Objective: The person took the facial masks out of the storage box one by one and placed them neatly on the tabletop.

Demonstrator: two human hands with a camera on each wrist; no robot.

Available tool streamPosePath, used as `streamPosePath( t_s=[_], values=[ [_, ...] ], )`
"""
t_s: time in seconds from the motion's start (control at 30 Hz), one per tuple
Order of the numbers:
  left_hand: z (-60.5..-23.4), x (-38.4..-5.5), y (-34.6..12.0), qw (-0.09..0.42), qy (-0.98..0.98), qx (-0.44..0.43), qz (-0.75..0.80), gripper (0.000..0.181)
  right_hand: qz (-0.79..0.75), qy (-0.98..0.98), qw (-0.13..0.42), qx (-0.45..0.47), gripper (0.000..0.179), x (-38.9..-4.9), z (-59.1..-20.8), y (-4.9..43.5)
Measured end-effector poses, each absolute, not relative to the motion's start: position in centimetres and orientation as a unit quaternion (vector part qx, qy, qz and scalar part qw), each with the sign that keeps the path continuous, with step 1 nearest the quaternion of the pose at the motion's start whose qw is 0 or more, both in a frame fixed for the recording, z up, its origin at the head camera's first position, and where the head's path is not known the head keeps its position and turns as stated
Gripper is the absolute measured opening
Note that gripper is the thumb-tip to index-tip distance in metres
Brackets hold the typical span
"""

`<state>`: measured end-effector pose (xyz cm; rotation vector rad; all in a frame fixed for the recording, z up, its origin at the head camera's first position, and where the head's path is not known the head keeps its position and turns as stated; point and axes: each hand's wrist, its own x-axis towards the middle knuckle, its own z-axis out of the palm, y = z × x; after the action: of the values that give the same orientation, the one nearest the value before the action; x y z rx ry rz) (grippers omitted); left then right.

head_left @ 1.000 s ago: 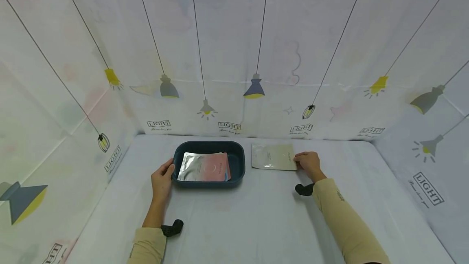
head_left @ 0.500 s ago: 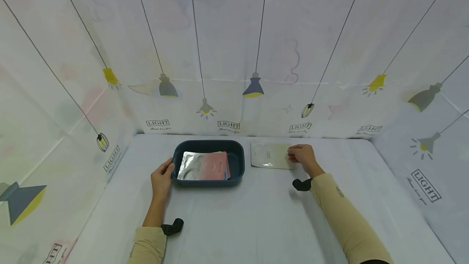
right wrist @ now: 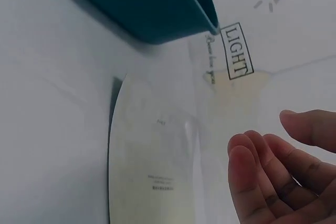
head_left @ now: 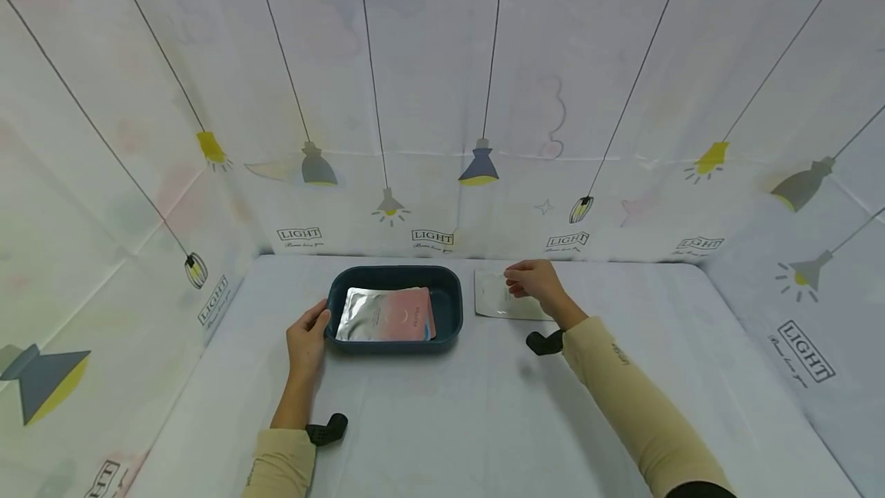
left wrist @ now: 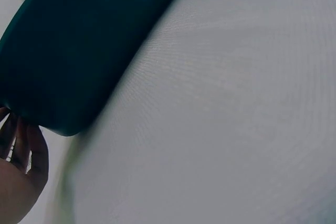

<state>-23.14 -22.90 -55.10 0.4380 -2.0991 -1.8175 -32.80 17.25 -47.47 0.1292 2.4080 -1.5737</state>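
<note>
A dark teal rectangular bin (head_left: 452,317) stands near the back of the table. Inside lie silver and pink foil sachets (head_left: 397,313), like face-mask packets, overlapping. My left hand (head_left: 306,340) holds the bin's left end, with fingers at its rim; in the left wrist view the fingers (left wrist: 37,156) meet the end wall. To the bin's right, a pale cream sachet (head_left: 492,298) lies flat on the table. Over its right half hovers my right hand (head_left: 542,283), which hides part of it. In the right wrist view the thumb stands apart from the bent fingers (right wrist: 244,174), with nothing between them.
A white cloth covers the table (head_left: 442,421). Behind it and at both sides hangs a pale curtain (head_left: 429,98) printed with lamps. Each wrist carries a black camera mount, the left one (head_left: 328,430) and the right one (head_left: 545,342).
My right hand has left the cream sachet's right edge and moved left above it. The sachet now lies released on the table. My left hand and the bin have stayed put.
</note>
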Motion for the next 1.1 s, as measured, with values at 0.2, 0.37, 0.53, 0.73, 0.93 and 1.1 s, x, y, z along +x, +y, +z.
streamPosePath(
  t_s=[0.2,0.37,0.53,0.73,0.93,1.1],
  values=[
    [-55.2,-23.2,-22.9,0.162,-0.733,0.159,-0.642,0.033,-0.549,0.824,0.139,0.012,0.028,-32.4,-46.3,14.7],
    [-55.1,-23.1,-22.8,0.161,-0.728,0.16,-0.647,0.033,-0.57,0.808,0.152,0.002,0.029,-32.1,-45.7,12.4],
    [-55.0,-23.2,-22.8,0.157,-0.731,0.167,-0.643,0.033,-0.577,0.801,0.161,0.004,0.026,-31.7,-45.7,10.2],
    [-55.2,-23.4,-22.8,0.157,-0.734,0.17,-0.638,0.033,-0.577,0.798,0.172,0.011,0.024,-31.2,-45.9,7.6],
    [-55.4,-23.4,-23.0,0.161,-0.735,0.167,-0.637,0.033,-0.585,0.79,0.182,0.004,0.022,-30.6,-46.5,5.3],
    [-55.5,-23.5,-23.0,0.16,-0.726,0.16,-0.649,0.034,-0.562,0.803,0.2,-0.008,0.025,-30.1,-47.2,3.8]
  ],
)
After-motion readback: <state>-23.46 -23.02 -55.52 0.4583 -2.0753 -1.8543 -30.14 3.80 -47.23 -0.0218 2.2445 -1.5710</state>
